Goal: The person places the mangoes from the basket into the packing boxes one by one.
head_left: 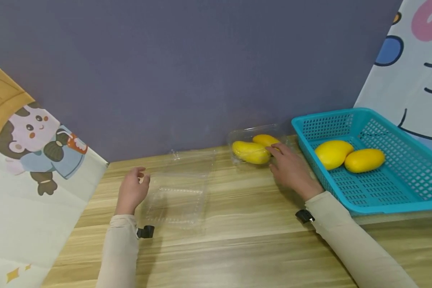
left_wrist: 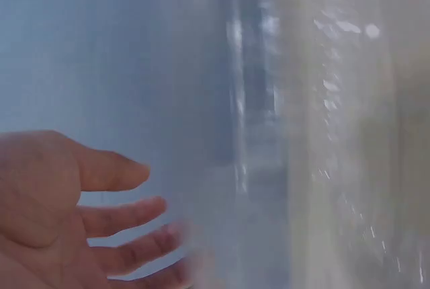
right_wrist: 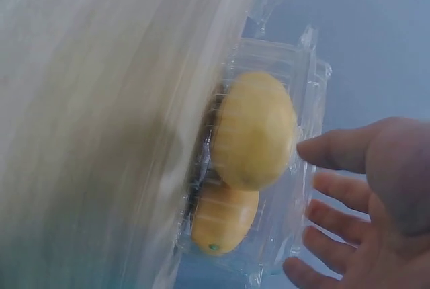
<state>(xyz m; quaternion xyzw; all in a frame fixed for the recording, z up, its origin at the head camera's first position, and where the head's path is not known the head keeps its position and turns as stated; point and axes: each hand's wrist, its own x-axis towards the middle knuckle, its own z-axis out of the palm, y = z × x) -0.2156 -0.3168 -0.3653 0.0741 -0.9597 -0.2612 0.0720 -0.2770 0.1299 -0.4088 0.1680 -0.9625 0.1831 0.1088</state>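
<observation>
Front mango in clear box — long axis left to right.

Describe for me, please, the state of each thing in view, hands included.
Empty clear box: open, nothing inside.
Filled clear box: holding two yellow fruits; whether its lid is shut, unclear.
Teal basket: upright, open-topped, two more yellow fruits inside.
Left hand: relaxed, holding nothing.
Right hand: relaxed at the filled box; contact unclear.
</observation>
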